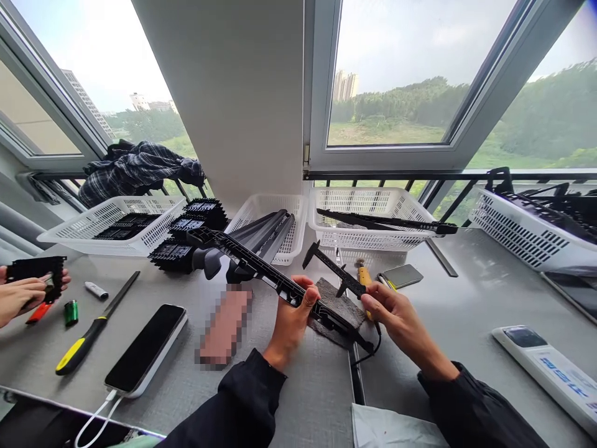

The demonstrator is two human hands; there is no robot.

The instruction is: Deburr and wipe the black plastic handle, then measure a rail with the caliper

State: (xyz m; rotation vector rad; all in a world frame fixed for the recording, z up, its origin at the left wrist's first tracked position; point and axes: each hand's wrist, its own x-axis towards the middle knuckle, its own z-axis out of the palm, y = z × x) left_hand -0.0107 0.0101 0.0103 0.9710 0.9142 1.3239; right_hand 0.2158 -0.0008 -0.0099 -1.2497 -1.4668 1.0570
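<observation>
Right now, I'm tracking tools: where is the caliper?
In the head view, the caliper is just right of centre, in the right hand, beside the long black part.

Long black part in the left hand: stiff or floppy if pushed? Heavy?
Probably fairly stiff: the long black part extends past both sides of the left hand with no obvious sag. Likely light for its length, since one hand holds it up and its body looks narrow and ribbed. The thin ribs might chip under a hard push.
</observation>
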